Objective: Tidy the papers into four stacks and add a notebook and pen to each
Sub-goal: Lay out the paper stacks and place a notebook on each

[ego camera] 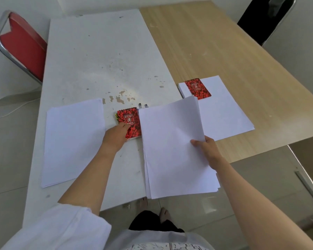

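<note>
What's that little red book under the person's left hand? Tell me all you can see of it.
The red notebook is a small pad with a mottled red and black cover, a white-outlined label at its middle and a spiral binding along its far edge. It lies flat on the white table, between two paper stacks, apparently on top of others like it. The left hand rests on its near corner.

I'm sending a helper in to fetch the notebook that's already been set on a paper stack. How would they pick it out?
Go to the wooden table on the right. On its near part lies a paper stack, and the red notebook sits on that stack's far left corner. The other notebooks lie on the white table, under the left hand.
</note>
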